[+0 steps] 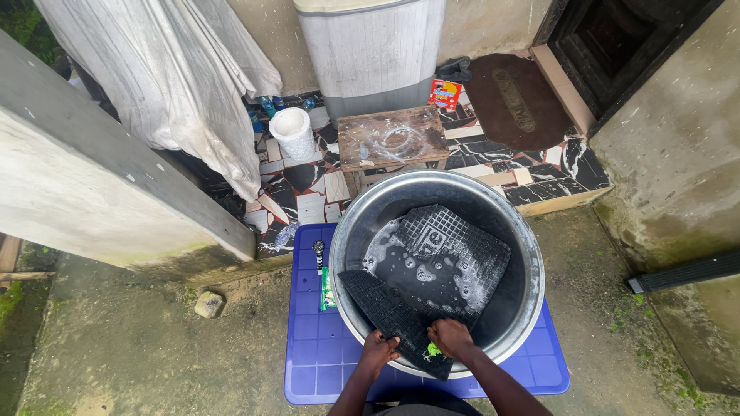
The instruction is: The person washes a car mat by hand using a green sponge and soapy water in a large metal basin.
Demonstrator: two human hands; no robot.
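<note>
Black rubber mat point(432, 270) slanting across basin point(524, 231), near end under both closed grips, right point(449, 337) seemingly pinching green scrubber point(433, 350).

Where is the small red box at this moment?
In the head view, the small red box lies on the tiled floor at the top centre, at the foot of the grey washing machine, between the wooden stool and the brown doormat.

— Where does the basin point(509, 231) sit?
— On the table point(308, 362) before you, two mats point(443, 258) inside it. Your left hand point(378, 350) and right hand point(449, 337) grip the nearer mat point(385, 312) at the near rim. A stool point(393, 137) stands behind the basin.
</note>
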